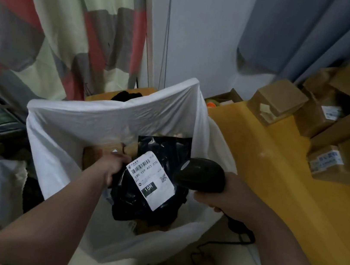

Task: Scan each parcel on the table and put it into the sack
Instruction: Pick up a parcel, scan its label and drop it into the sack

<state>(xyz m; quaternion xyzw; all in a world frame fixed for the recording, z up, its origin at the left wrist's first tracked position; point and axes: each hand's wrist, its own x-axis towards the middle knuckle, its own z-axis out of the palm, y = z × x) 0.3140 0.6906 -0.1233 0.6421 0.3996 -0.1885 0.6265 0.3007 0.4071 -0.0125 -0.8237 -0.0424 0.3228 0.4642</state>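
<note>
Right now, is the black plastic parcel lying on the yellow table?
No, the left hand holds the black plastic parcel over the open white plastic sack, beside the yellow table.

The black plastic mailer parcel [131, 203] is glossy and crinkled, with light catching on its folds. Its white paper label [151, 180] is smooth and matt. The white plastic sack [107, 122] is thin and softly wrinkled. The black plastic handheld scanner [202, 173] looks matt. The yellow bench [275, 181] is smooth with a dull sheen. The brown cardboard boxes [278, 100] are matt, and the patterned curtain [49, 23] is cloth.
</note>
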